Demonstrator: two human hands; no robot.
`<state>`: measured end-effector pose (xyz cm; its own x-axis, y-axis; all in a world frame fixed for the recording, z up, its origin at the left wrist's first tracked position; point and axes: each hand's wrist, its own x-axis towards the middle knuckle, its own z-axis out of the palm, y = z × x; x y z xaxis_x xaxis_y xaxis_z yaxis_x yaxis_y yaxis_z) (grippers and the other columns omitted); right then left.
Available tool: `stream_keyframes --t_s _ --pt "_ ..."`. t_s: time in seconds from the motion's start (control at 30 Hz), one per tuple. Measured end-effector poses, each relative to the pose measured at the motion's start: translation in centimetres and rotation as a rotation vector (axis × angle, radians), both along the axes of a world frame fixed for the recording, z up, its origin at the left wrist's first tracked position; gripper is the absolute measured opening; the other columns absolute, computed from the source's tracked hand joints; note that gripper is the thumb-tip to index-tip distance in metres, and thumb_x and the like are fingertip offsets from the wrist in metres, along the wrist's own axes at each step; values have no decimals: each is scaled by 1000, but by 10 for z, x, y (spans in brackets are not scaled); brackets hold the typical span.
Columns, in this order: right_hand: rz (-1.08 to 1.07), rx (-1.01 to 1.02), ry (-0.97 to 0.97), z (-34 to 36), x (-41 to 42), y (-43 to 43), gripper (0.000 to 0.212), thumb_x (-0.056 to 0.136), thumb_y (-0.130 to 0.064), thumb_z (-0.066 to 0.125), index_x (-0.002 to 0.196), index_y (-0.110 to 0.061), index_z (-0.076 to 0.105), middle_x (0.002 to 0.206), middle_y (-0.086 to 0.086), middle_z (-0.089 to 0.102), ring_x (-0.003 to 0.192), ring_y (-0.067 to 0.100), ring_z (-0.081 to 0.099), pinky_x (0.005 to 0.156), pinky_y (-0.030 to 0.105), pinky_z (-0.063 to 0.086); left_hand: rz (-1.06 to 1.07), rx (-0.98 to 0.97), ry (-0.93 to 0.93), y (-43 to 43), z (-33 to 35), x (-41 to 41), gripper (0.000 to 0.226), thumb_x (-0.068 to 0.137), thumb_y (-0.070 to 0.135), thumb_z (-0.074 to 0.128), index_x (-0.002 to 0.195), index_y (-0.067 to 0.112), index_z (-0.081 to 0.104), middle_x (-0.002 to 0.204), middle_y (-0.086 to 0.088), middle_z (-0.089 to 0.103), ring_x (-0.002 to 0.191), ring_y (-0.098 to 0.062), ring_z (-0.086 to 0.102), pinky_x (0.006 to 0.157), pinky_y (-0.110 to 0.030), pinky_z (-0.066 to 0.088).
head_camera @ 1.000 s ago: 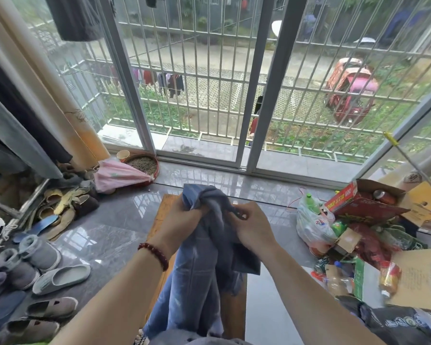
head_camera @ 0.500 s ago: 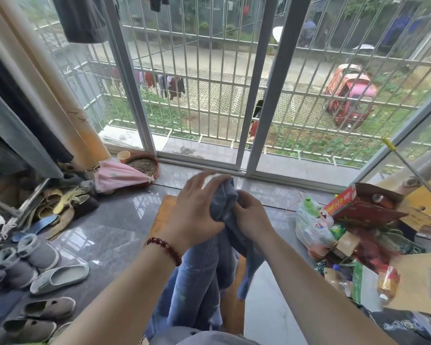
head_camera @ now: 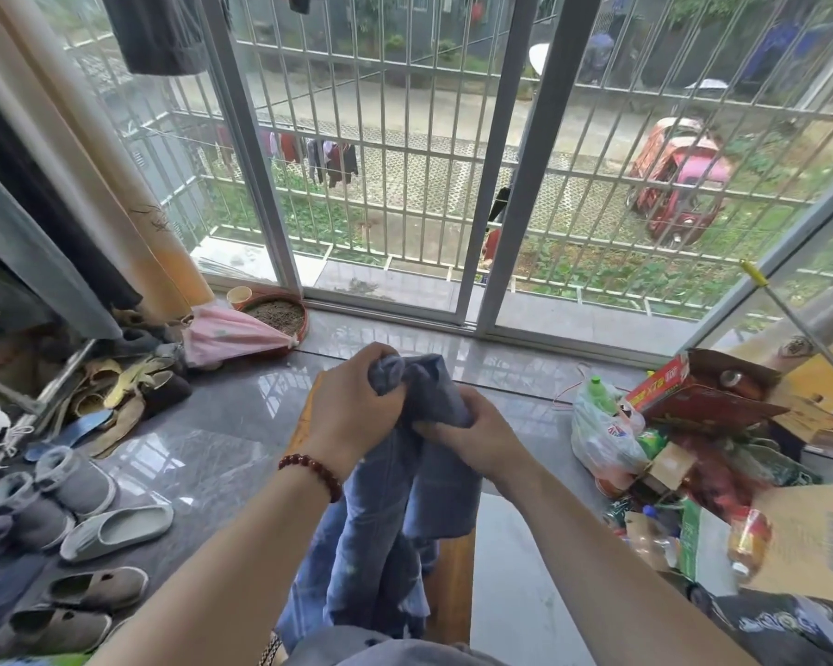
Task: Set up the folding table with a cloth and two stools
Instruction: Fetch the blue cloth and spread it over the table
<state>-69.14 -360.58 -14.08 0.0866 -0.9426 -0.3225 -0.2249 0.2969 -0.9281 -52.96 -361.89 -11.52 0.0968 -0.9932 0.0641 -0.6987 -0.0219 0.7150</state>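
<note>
A blue-grey cloth [head_camera: 381,545] hangs bunched in front of me, held up by both hands. My left hand [head_camera: 352,415], with a red bead bracelet on its wrist, grips the top of the bundle. My right hand [head_camera: 477,437] pinches a fold just below and to the right. Behind the cloth lies a wooden table top [head_camera: 450,584], mostly hidden by the fabric; only its right strip and a sliver at the left show. No stools are in view.
Shoes and slippers [head_camera: 111,531] crowd the floor at the left. A pile of bags, boxes and bottles [head_camera: 684,454] fills the right side. A pink folded umbrella [head_camera: 232,334] and a round tray [head_camera: 280,312] lie by the barred sliding window [head_camera: 515,185]. A yellow-tipped pole [head_camera: 789,314] leans at the right.
The left hand, open over the cloth half a second ago, has closed round its top. The bundle is gathered tighter and both hands have shifted slightly.
</note>
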Motion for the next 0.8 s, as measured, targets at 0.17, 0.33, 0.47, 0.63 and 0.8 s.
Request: stream_keyframes --t_s 0.17,0.33,0.47,0.63,0.8 --pt "-121 43 118 -2 3 6 19 90 -10 49 97 -1 64 97 25 66 95 38 63 49 14 43 14 93 138 -3 -11 4 6 81 39 58 84 34 57 78 6 64 75 -10 60 61 -26 47" --pt "-97 -26 139 -7 5 2 27 92 -15 49 76 -34 59 84 -9 65 87 17 62 78 30 51 -55 190 69 -4 -22 13 30 65 44 67 92 35 57 85 7 65 86 -14 60 73 -29 50" --pt "-28 -61 196 -8 8 -3 23 91 -19 48 76 -32 60 83 -3 67 82 18 63 75 35 52 -219 4 76 4 -17 6 63 57 18 66 116 35 51 106 10 57 102 -15 55 86 -30 48" --pt "49 -41 176 -2 6 -5 21 92 -19 53 74 -27 60 74 -6 64 72 10 60 62 22 46 -404 15 -85 1 -11 -3 74 63 12 65 128 39 42 115 8 55 100 -15 56 81 -33 50" --pt "60 -88 218 -4 4 -2 13 89 -12 55 86 -16 68 83 0 70 79 14 65 69 22 51 -338 88 -155 -6 -24 -2 25 73 9 64 88 27 57 82 2 64 83 -24 62 68 -35 50"
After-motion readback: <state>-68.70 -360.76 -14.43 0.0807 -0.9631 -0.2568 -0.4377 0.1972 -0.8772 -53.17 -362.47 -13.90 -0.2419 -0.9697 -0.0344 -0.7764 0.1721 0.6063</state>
